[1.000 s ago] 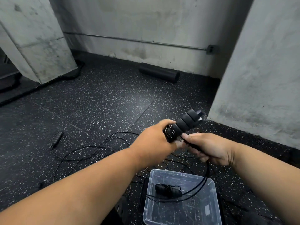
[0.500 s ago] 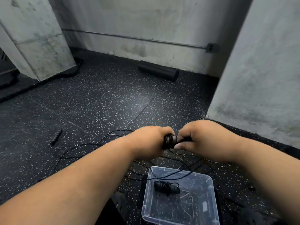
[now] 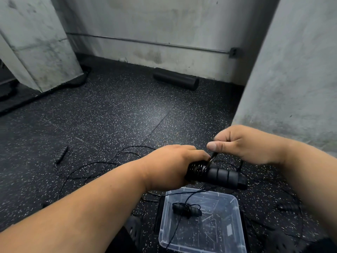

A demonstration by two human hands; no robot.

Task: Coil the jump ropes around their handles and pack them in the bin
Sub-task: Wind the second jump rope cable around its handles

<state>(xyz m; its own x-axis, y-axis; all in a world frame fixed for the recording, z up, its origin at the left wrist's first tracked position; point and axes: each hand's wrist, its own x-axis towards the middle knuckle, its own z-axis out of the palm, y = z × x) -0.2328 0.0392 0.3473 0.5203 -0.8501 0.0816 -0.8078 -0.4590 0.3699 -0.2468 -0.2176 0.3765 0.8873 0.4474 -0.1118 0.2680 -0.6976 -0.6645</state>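
Head view is showing both bare forearms reaching out over a dark speckled rubber floor (image 3: 118, 114). The left hand (image 3: 169, 167) is gripping one end of a black ribbed foam jump-rope handle (image 3: 224, 177), its fingers curling round the part where thin black cord (image 3: 199, 167) is lying in tight coils. The handle is lying roughly level, its free end pointing to the right, above the far rim of a clear plastic rectangular bin (image 3: 235, 234). The right hand (image 3: 244, 145) is hovering just above and to the right of the coils, its thumb and curled fingers pinching a strand of the cord that is running down to the handle. Inside the bin, a second black handle bundle wrapped in cord (image 3: 187, 209) is lying on the bottom. Loose black cord loops (image 3: 109, 161) are trailing across the floor behind the hands. A separate black ribbed handle (image 3: 61, 154) is lying on the floor well to the left. A black foam roller (image 3: 176, 81) is resting against the far concrete wall (image 3: 164, 24).
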